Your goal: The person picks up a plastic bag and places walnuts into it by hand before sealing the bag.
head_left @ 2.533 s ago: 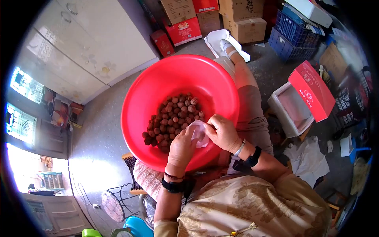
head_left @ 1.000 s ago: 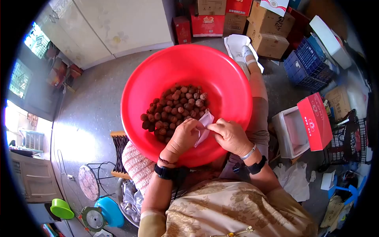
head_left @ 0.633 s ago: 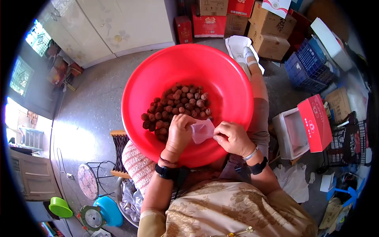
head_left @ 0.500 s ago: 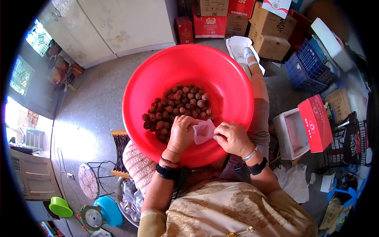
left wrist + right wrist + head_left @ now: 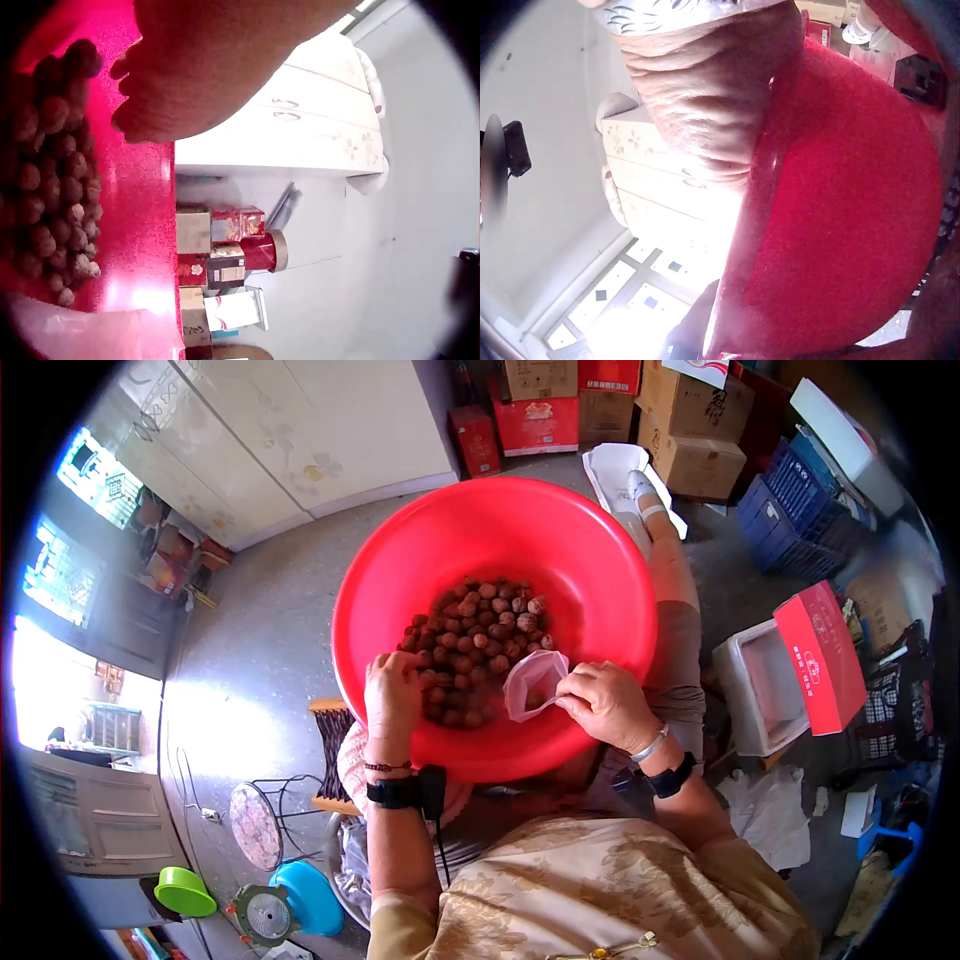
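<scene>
A big red plastic basin (image 5: 470, 520) sits at the person's lap in the head view. Walnuts (image 5: 470, 635), brown and rough, are heaped inside it. My right hand (image 5: 612, 705) pinches the edge of a small translucent pinkish-white plastic bag (image 5: 520, 685) over the basin's near side; the bag's mouth gapes. At the left edge of the heap is my left hand (image 5: 392, 698), its fingers loosely bent, with nothing visible in them. The left wrist view shows its fingertips (image 5: 124, 69) just beside the walnuts. In the right wrist view, the basin wall (image 5: 840, 195) hides the bag.
A white foam box (image 5: 760, 685) with a red lid (image 5: 822, 658) stands to the right, near a crumpled white plastic bag (image 5: 770, 815). Blue crates (image 5: 790, 525) and cartons (image 5: 700, 465) are stacked behind. A round stool (image 5: 257, 827) and a blue basin (image 5: 308, 898) stand lower left.
My left hand has let go of the plastic bag and moved left to the edge of the walnut heap. My right hand keeps its hold on the bag. The head view has shifted slightly.
</scene>
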The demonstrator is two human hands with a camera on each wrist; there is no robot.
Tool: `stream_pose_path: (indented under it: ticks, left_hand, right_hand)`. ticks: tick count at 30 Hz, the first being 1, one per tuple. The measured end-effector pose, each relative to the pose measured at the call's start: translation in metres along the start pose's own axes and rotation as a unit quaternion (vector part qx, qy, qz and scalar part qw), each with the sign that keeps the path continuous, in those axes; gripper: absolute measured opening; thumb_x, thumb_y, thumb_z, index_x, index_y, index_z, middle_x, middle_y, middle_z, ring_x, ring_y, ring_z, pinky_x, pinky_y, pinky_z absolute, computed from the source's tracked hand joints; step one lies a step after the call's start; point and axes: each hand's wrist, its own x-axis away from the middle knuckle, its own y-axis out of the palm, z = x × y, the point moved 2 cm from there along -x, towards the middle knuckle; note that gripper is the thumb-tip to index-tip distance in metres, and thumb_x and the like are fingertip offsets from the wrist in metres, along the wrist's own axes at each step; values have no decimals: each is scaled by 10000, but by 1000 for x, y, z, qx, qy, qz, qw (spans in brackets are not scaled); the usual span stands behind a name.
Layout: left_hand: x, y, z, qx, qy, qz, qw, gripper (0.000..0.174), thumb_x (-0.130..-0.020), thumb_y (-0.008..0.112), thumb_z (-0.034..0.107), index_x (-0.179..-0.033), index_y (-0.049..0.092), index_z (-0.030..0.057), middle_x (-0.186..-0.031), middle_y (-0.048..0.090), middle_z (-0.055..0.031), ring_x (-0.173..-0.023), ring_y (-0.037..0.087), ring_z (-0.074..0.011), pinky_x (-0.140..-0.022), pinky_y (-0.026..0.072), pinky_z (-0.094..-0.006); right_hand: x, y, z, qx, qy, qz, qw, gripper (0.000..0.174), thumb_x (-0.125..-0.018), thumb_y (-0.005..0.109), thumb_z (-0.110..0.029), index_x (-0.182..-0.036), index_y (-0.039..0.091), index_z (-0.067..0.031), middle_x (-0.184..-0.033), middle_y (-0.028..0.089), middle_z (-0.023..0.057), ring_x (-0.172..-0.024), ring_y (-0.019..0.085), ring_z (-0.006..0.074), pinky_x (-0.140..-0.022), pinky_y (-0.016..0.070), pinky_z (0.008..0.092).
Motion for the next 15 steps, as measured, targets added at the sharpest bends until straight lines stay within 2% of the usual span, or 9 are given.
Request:
stream_pose_path:
  ticks: [1,2,4,5,6,9,13,15]
  left_hand:
    - [-1,-6,-2,-64,12,18,998,157,-869,677,80,-1006,753,91,-1003,719,-175,-1015,661,-404,-915,526,-511]
    - [-2,-9,-7,-68,13,17,997,157,-869,677,80,-1006,753,91,-1003,719,-175,-1015,661,-404,-915,526,-511]
    - [-5,-11,-23,-155,-6,-11,988,180,-868,670,102,-1024,761,107,-1028,732,-169,-1048,661,-406,-938,507,-525]
    - [-8,-10,-28,-166,-33,-64,984,206,-871,707,169,-1065,763,130,-1072,734,-174,-1125,659,-399,-1081,432,-530]
    - [-7,-9,-30,-168,-33,-63,983,206,-871,707,169,-1065,763,130,-1072,734,-174,-1125,659,-399,-1081,432,-530]
    - [-6,-1,-19,-244,-37,-158,956,269,-876,683,182,-1130,750,127,-1127,735,-159,-1192,649,-367,-1056,435,-521]
    - [-6,3,-16,-247,-14,-125,961,292,-888,670,202,-1164,742,139,-1173,725,-156,-1217,639,-366,-1051,435,-513]
    - [-8,12,-25,-314,-16,-143,939,220,-933,601,191,-1096,730,122,-1155,730,-134,-1191,633,-331,-997,413,-470]
  right_hand:
    - [0,1,0,-4,0,2,1000,115,-880,783,-196,-924,692,-141,-855,679,41,-820,683,295,-720,515,437]
    - [1,1,0,1,5,-1,1000,112,-880,781,-195,-922,691,-142,-852,677,40,-823,683,295,-723,517,440]
    - [1,1,1,4,11,-3,1000,110,-879,779,-195,-919,691,-143,-849,676,40,-827,684,295,-727,519,443]
    - [1,0,1,4,8,-1,1000,109,-880,777,-196,-913,688,-143,-848,674,40,-828,683,295,-728,521,444]
    - [0,0,1,4,5,1,1000,108,-881,775,-198,-907,686,-144,-846,673,39,-828,682,294,-730,524,446]
    - [0,0,0,5,3,6,1000,112,-882,773,-203,-897,681,-142,-838,671,40,-809,682,296,-728,528,447]
    - [3,1,2,14,10,7,1000,114,-883,773,-206,-897,680,-141,-827,669,41,-788,682,301,-720,530,447]
    - [3,0,2,16,9,4,1000,114,-882,775,-206,-899,681,-142,-821,668,43,-775,684,304,-714,530,447]
